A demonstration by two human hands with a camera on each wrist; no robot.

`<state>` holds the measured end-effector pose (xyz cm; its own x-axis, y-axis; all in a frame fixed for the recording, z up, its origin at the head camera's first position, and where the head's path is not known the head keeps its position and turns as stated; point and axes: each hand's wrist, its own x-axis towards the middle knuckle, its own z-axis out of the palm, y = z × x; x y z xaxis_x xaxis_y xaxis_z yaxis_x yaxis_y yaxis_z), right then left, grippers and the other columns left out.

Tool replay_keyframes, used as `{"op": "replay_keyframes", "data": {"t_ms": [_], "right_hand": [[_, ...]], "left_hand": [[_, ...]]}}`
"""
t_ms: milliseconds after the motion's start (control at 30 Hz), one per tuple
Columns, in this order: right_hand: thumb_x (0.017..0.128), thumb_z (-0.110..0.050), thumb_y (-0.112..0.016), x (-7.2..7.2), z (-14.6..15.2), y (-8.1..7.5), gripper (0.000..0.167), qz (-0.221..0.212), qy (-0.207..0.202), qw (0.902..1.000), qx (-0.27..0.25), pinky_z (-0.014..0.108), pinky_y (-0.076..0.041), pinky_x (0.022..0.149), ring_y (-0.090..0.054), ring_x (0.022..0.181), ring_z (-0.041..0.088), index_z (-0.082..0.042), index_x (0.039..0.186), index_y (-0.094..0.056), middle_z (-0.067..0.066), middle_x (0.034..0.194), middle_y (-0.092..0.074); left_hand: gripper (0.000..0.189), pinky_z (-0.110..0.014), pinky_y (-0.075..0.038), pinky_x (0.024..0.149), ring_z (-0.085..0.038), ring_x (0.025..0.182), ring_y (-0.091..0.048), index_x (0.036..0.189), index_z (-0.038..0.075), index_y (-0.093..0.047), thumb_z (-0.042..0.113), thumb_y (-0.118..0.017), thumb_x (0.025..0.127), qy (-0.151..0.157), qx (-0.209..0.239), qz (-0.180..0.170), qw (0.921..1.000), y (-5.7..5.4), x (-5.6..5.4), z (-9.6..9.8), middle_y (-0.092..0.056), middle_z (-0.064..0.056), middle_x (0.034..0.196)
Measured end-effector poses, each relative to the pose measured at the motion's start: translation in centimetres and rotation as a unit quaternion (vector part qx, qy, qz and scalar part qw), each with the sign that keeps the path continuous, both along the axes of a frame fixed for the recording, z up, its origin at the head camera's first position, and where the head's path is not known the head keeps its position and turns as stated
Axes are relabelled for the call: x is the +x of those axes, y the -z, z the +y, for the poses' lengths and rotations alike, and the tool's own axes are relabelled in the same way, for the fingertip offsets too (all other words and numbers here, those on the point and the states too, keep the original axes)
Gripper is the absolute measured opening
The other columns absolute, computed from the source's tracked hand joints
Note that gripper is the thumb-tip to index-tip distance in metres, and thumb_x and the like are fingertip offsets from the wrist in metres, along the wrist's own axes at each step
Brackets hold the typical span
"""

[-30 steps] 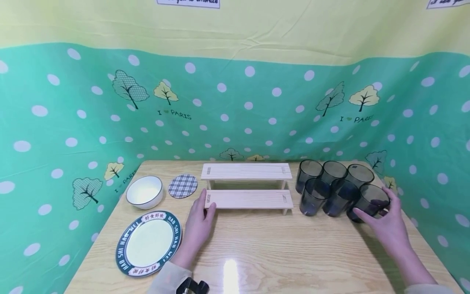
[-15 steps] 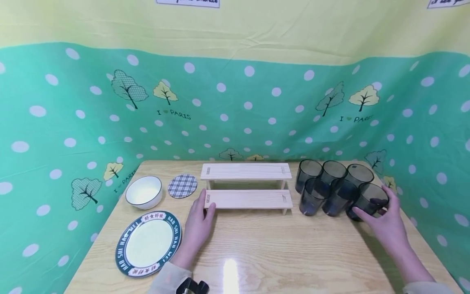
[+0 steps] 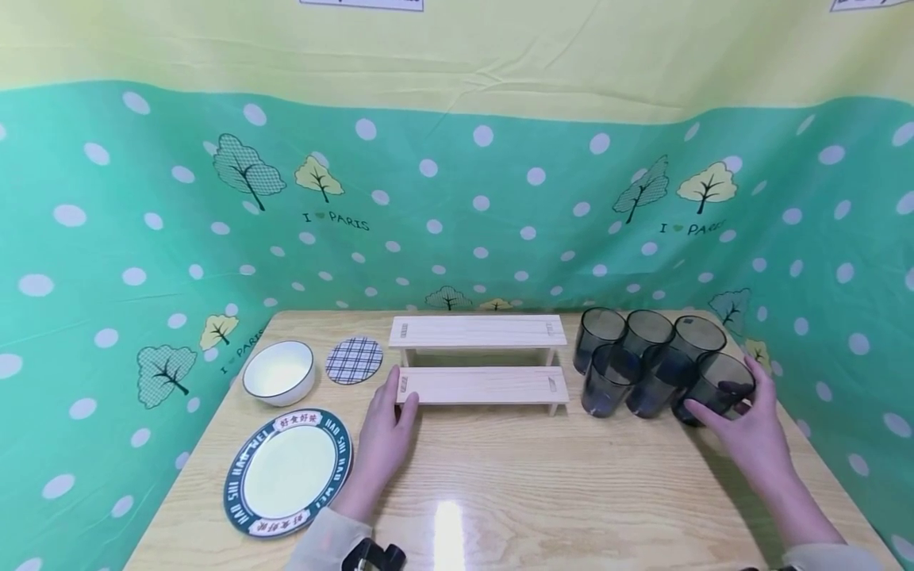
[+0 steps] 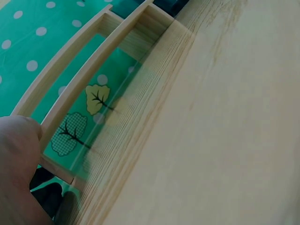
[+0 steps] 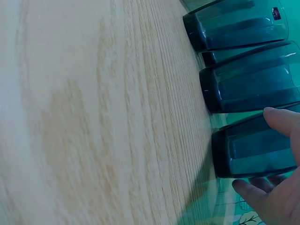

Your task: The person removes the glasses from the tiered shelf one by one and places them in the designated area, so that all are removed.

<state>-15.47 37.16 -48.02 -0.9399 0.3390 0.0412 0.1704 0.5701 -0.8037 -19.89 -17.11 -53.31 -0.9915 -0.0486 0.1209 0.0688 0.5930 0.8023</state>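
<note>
A pale two-tier wooden stand (image 3: 485, 386) is at the back middle of the table. My left hand (image 3: 385, 432) grips the left end of its lower step, thumb at the front edge and fingers along the side. In the left wrist view the thumb (image 4: 18, 154) lies against the step's end. Several dark tinted drinking glasses stand upright in two rows at the right. My right hand (image 3: 758, 428) holds the front right glass (image 3: 723, 379), thumb on the near side and fingers round the far side. The right wrist view shows this glass (image 5: 253, 149) between thumb and fingers, its base at the tabletop.
At the left are a white bowl (image 3: 279, 373), a checked round coaster (image 3: 355, 360) and a plate with a dark patterned rim (image 3: 343, 452). The other glasses (image 3: 607, 381) stand close beside the held one. A green dotted cloth (image 3: 457, 198) hangs behind the wooden table (image 3: 543, 492).
</note>
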Motion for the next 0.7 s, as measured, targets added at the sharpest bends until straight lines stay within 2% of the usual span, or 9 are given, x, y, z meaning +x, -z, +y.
{"op": "replay_keyframes", "data": {"t_ms": [67,133,200,267,367,433,500,633,700], "right_hand": [[0.100,-0.043,-0.084,0.0,0.0,-0.1,0.127,-0.005,0.000,1.0000,0.005,0.030,-0.052,0.080,-0.039,0.142,0.070,-0.031,0.176,0.016,0.041,0.164,-0.030],[0.100,-0.043,-0.085,0.0,0.0,-0.2,0.128,-0.007,0.000,1.0000,0.004,0.049,-0.056,0.089,-0.038,0.142,0.071,-0.032,0.176,0.017,0.040,0.171,-0.021],[0.099,-0.041,-0.086,0.1,0.1,-0.3,0.128,0.000,-0.004,1.0000,-0.002,0.046,-0.060,0.094,-0.039,0.141,0.072,-0.035,0.176,0.017,0.039,0.174,-0.013],[0.099,-0.038,-0.087,0.2,0.1,-0.5,0.128,0.007,-0.010,0.9999,-0.007,0.034,-0.062,0.097,-0.038,0.142,0.073,-0.038,0.175,0.016,0.037,0.177,-0.006],[0.099,-0.034,-0.087,0.4,0.1,-1.0,0.127,0.023,-0.020,0.9995,-0.005,0.042,-0.056,0.111,-0.032,0.146,0.073,-0.038,0.176,0.013,0.034,0.178,-0.003],[0.099,-0.034,-0.088,0.5,0.0,-1.4,0.125,0.033,-0.024,0.9991,0.011,0.068,-0.038,0.122,-0.025,0.150,0.072,-0.033,0.178,0.010,0.031,0.180,-0.001],[0.099,-0.033,-0.088,0.5,-0.2,-1.8,0.123,0.049,-0.028,0.9979,0.033,0.086,-0.024,0.116,-0.018,0.154,0.070,-0.024,0.179,0.005,0.028,0.181,0.001],[0.099,-0.033,-0.088,0.8,-0.6,-2.6,0.119,0.069,-0.032,0.9938,0.081,0.091,-0.008,0.116,-0.005,0.160,0.064,-0.016,0.179,-0.002,0.028,0.181,0.000],[0.100,-0.035,-0.087,1.1,-0.8,-3.1,0.117,0.069,-0.032,0.9914,0.106,0.094,-0.005,0.114,-0.003,0.160,0.064,-0.016,0.179,-0.003,0.030,0.181,0.000]], "left_hand": [[0.074,-0.062,-0.031,0.130,-0.045,0.158,-0.038,0.177,0.010,-0.022,0.041,-0.053,0.118,0.001,0.002,-0.002,1.0000,0.0,0.0,0.0,-0.038,-0.025,0.172],[0.073,-0.062,-0.031,0.130,-0.045,0.158,-0.037,0.177,0.010,-0.022,0.041,-0.053,0.118,0.001,0.002,-0.003,1.0000,-0.1,0.0,0.0,-0.038,-0.025,0.172],[0.073,-0.062,-0.032,0.130,-0.045,0.158,-0.038,0.177,0.010,-0.022,0.041,-0.052,0.118,0.003,0.003,-0.003,1.0000,0.0,0.0,0.0,-0.038,-0.025,0.172],[0.073,-0.061,-0.032,0.130,-0.045,0.158,-0.038,0.177,0.009,-0.022,0.041,-0.052,0.118,0.005,0.002,0.000,1.0000,-0.1,-0.1,0.0,-0.038,-0.026,0.172],[0.074,-0.061,-0.032,0.130,-0.045,0.159,-0.037,0.177,0.009,-0.021,0.042,-0.052,0.118,0.008,0.004,0.002,1.0000,-0.2,-0.2,-0.1,-0.036,-0.025,0.173],[0.074,-0.060,-0.031,0.130,-0.045,0.159,-0.036,0.177,0.010,-0.021,0.042,-0.052,0.118,0.010,0.005,0.001,0.9999,-0.4,-0.3,-0.1,-0.035,-0.024,0.174],[0.074,-0.060,-0.031,0.130,-0.045,0.160,-0.035,0.177,0.010,-0.021,0.041,-0.053,0.118,0.012,0.007,-0.002,0.9999,-0.6,-0.2,-0.1,-0.033,-0.024,0.175],[0.073,-0.064,-0.032,0.129,-0.048,0.159,-0.035,0.177,0.009,-0.024,0.040,-0.055,0.117,0.012,-0.007,-0.001,0.9999,-1.1,0.1,-0.1,-0.029,-0.026,0.175],[0.073,-0.066,-0.033,0.127,-0.049,0.159,-0.034,0.176,0.008,-0.025,0.039,-0.055,0.117,0.012,-0.023,0.002,0.9997,-1.5,0.2,-0.1,-0.028,-0.027,0.175]]}}
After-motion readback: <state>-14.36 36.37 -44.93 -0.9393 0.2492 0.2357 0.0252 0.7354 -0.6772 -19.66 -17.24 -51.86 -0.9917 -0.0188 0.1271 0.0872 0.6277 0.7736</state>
